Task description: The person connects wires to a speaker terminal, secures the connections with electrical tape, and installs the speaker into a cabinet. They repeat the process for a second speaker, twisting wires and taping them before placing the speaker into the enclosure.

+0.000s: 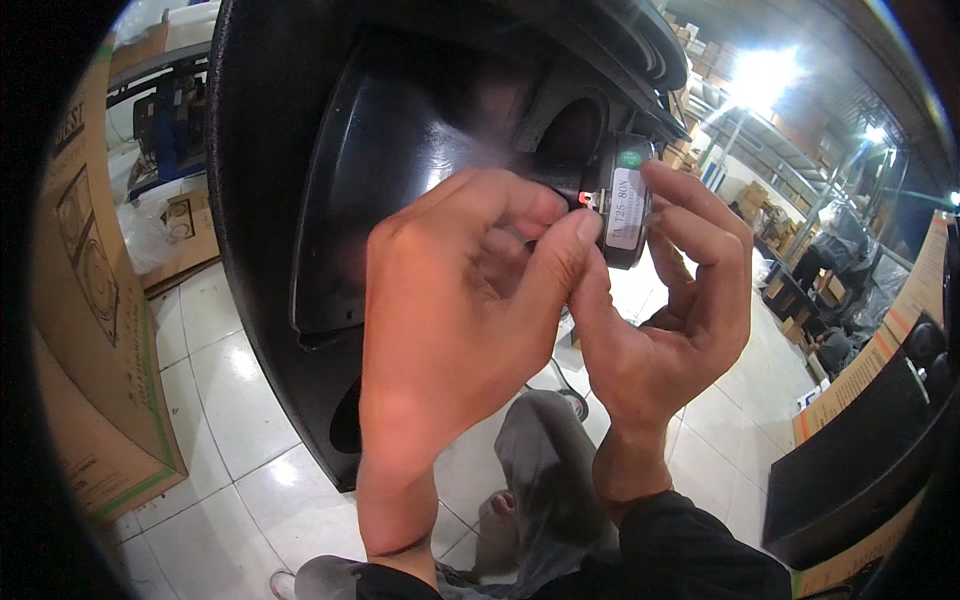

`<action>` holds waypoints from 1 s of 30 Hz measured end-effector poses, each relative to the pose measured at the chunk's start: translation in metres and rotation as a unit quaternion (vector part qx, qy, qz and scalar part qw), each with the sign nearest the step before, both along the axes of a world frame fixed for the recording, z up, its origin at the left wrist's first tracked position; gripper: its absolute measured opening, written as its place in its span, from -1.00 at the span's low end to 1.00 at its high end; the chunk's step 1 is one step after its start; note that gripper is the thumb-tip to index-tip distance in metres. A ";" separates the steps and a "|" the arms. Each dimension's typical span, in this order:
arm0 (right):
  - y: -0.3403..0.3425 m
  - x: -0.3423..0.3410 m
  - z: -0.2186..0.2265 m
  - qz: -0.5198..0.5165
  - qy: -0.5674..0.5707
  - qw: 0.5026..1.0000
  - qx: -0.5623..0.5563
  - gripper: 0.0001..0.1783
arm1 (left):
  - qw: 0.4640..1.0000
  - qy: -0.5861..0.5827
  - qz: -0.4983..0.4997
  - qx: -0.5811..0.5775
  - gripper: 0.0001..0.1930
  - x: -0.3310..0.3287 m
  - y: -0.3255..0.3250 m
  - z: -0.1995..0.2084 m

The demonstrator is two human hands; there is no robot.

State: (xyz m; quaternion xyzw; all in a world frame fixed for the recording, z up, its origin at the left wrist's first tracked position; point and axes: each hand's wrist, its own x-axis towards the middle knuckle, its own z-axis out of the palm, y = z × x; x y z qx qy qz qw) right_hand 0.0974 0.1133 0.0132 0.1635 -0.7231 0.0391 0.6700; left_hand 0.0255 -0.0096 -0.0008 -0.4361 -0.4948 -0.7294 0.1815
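Head: right hand (670,345) at driver rim (626,205)

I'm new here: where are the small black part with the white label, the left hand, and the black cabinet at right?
Black part (624,215): head view, on its labelled face.
Left hand (445,275): head view, on its back.
Black cabinet (850,455): head view, lower right, on its broad side.

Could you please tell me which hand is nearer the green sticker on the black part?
Right: the right hand has fingers beside the green sticker; the left hand is farther off, below and to its left.
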 end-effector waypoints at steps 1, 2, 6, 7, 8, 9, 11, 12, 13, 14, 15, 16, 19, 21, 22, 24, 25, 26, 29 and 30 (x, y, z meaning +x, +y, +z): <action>0.001 0.001 0.000 0.003 -0.003 1.000 0.000 -0.55 | 0.999 0.025 0.030 0.013 -0.87 0.001 0.003 0.000; 0.002 0.001 -0.001 0.006 -0.003 1.000 0.001 -0.55 | 0.997 0.049 0.059 0.027 -0.88 0.001 0.005 -0.001; 0.004 -0.002 -0.002 0.019 0.003 1.000 0.005 -0.54 | 0.937 0.231 0.255 0.059 -0.90 -0.001 0.009 0.002; 0.004 -0.003 -0.002 0.024 0.004 1.000 0.003 -0.54 | 0.925 0.256 0.273 0.069 -0.90 -0.002 0.011 0.003; 0.004 -0.003 -0.002 0.027 0.006 1.000 0.001 -0.53 | 0.920 0.268 0.277 0.075 -0.91 -0.005 0.013 0.005; 0.004 -0.003 -0.002 0.023 0.005 1.000 0.002 -0.53 | 0.914 0.281 0.280 0.082 -0.91 -0.008 0.014 0.007; 0.003 -0.002 -0.002 0.014 0.004 1.000 0.006 -0.52 | 0.925 0.273 0.250 0.083 -0.94 -0.015 0.014 0.010; 0.003 -0.001 -0.001 0.011 0.003 1.000 0.008 -0.52 | 0.933 0.265 0.230 0.081 -0.95 -0.018 0.014 0.011; 0.002 -0.001 -0.001 0.009 0.003 1.000 0.011 -0.52 | 0.945 0.247 0.200 0.075 -0.97 -0.019 0.014 0.012; 0.002 0.000 -0.001 0.009 0.002 1.000 0.011 -0.52 | 0.956 0.226 0.172 0.069 -0.99 -0.020 0.015 0.013; 0.002 0.000 -0.001 0.009 0.001 1.000 0.011 -0.52 | 0.961 0.217 0.157 0.063 -0.99 -0.021 0.015 0.013; 0.001 0.000 -0.001 0.012 -0.001 1.000 0.009 -0.53 | 0.966 0.205 0.143 0.058 -0.97 -0.022 0.015 0.013; 0.002 -0.001 -0.001 0.025 -0.003 1.000 0.004 -0.52 | 0.980 0.172 0.096 0.044 -0.92 -0.024 0.014 0.014; 0.002 -0.002 -0.001 0.034 -0.005 0.999 -0.002 -0.52 | 0.988 0.139 0.057 0.030 -0.90 -0.025 0.011 0.013; 0.002 -0.002 -0.002 0.037 -0.006 0.999 -0.006 -0.52 | 0.992 0.117 0.036 0.021 -0.89 -0.025 0.009 0.012; 0.002 -0.002 -0.003 0.040 -0.008 0.999 -0.012 -0.52 | 0.996 0.083 0.028 0.023 -0.90 -0.024 0.007 0.008; 0.002 -0.002 -0.003 0.039 -0.007 0.999 -0.013 -0.52 | 0.996 0.071 0.040 0.034 -0.90 -0.023 0.005 0.005; 0.002 -0.002 -0.004 0.038 -0.006 0.999 -0.015 -0.52 | 0.995 0.066 0.056 0.043 -0.90 -0.023 0.005 0.003; 0.001 -0.002 -0.004 0.037 -0.003 0.999 -0.020 -0.52 | 0.960 0.205 0.148 0.122 -0.88 -0.032 0.007 -0.001; 0.001 -0.002 -0.004 0.035 -0.005 0.999 -0.017 -0.52 | 0.930 0.280 0.189 0.144 -0.85 -0.036 0.010 -0.001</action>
